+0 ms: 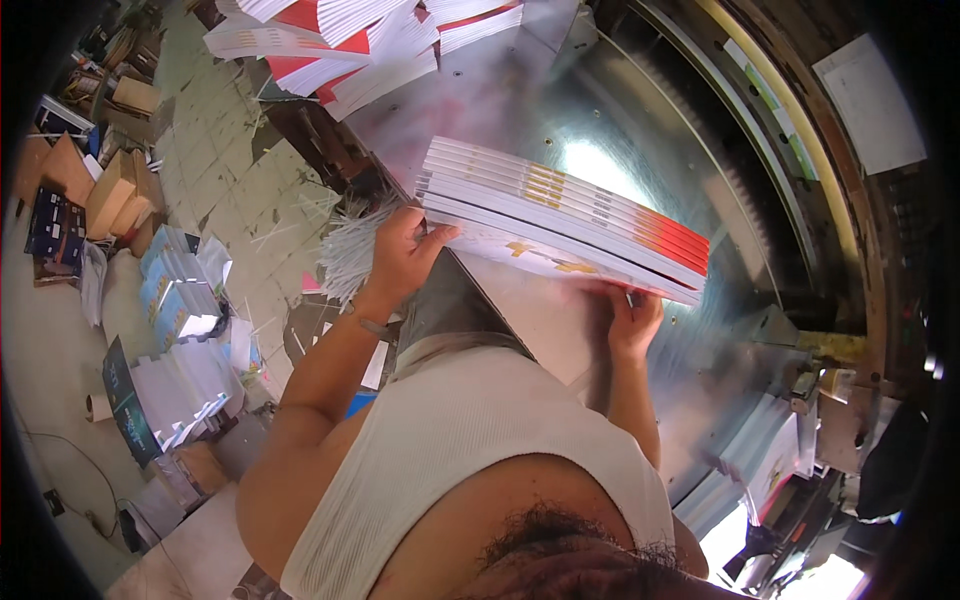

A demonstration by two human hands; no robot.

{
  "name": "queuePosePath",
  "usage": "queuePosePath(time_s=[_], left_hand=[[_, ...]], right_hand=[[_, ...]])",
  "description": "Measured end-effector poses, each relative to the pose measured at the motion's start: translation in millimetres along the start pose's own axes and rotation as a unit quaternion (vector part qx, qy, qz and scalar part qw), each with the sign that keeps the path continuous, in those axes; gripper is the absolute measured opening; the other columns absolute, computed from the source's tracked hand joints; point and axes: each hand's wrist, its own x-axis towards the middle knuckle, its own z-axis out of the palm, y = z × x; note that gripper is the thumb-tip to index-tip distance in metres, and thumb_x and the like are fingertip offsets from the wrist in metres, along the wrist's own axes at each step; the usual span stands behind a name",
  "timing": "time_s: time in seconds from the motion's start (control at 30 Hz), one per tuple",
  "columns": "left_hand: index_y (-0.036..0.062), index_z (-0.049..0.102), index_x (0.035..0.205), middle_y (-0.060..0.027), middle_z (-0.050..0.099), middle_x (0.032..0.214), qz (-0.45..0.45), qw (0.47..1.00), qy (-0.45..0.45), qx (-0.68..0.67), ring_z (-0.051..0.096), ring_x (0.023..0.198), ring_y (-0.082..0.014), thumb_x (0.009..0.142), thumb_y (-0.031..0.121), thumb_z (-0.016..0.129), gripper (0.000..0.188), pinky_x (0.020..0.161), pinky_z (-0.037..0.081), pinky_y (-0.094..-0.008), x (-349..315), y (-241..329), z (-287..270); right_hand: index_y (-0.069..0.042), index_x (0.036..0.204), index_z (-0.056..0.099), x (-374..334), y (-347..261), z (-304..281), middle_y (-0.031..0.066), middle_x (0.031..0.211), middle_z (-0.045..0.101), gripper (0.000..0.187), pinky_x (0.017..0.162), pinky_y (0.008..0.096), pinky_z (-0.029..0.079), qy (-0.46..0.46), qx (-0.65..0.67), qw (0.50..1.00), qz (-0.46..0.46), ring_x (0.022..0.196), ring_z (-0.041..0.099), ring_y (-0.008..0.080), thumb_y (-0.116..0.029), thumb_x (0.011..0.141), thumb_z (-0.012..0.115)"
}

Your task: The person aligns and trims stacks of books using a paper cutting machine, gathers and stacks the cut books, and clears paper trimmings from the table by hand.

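Two hands are set to one stack of booklets (pixel 560 215), seen over the metal table (pixel 500 105) at 1 o'clock: its 9 o'clock end is clamped by the left hand (pixel 403 248), and its lower edge is touched at 5 o'clock by the right hand (pixel 634 322), whose closure cannot be told. More booklets (pixel 385 68) are piled at 11 o'clock; paper strips (pixel 352 250) are heaped at the left hand's 9 o'clock.
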Motion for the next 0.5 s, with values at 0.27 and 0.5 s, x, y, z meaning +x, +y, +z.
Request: queuePosePath(time_s=[0.27,0.5], left_hand=[[-0.0028,0.067,0.100,-0.0142,0.068,0.096,-0.048,0.997,0.043,-0.037,0.065,0.090,-0.0174,0.084,0.009,0.075,0.021,0.080,0.050,-0.0311,3.2,26.0,-8.1],[-0.0007,0.059,0.116,-0.0084,0.067,0.109,-0.107,0.984,0.098,-0.100,0.063,0.102,-0.0183,0.079,-0.001,0.076,0.040,0.092,0.048,-0.0317,17.4,41.1,-35.0]], right_hand=[[0.002,0.113,0.060,9.1,3.9,15.1,0.0069,0.101,0.064,0.032,0.084,0.0313,0.052,-0.006,0.061,0.998,0.023,0.090,0.062,0.0169,0.008,0.082,0.068],[0.001,0.109,0.060,92.4,-27.2,30.0,0.0059,0.091,0.065,0.031,0.076,0.0300,0.051,-0.135,0.016,0.991,-0.007,0.082,0.060,0.0148,0.010,0.080,0.067]])
